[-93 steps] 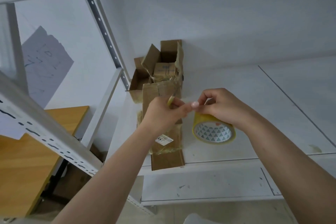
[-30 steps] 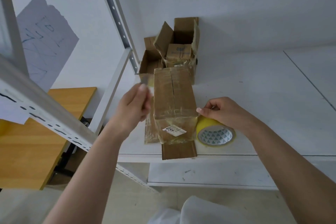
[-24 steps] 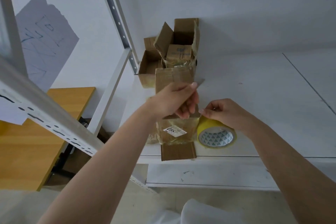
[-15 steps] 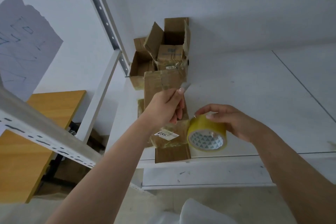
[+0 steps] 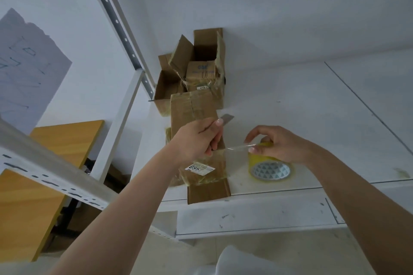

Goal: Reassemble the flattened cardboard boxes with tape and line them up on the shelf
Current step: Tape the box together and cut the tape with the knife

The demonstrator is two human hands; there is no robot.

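A small blade (image 5: 226,117) is pinched in the left hand (image 5: 197,138), poised to cut. A clear tape strip (image 5: 238,147) is held taut by the right hand (image 5: 277,144), fingers clamped on the tape roll (image 5: 269,167), presumably for a clean cut. The taped box (image 5: 196,131) lies just beside, on the shelf (image 5: 312,118). Open boxes (image 5: 194,69) are at the back. The strip's left end is hidden behind the left hand.

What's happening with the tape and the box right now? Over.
Left hand grips small grey blade. Right hand pinches clear strip off yellow tape roll. Brown cardboard box waits underneath. Nothing blocking.
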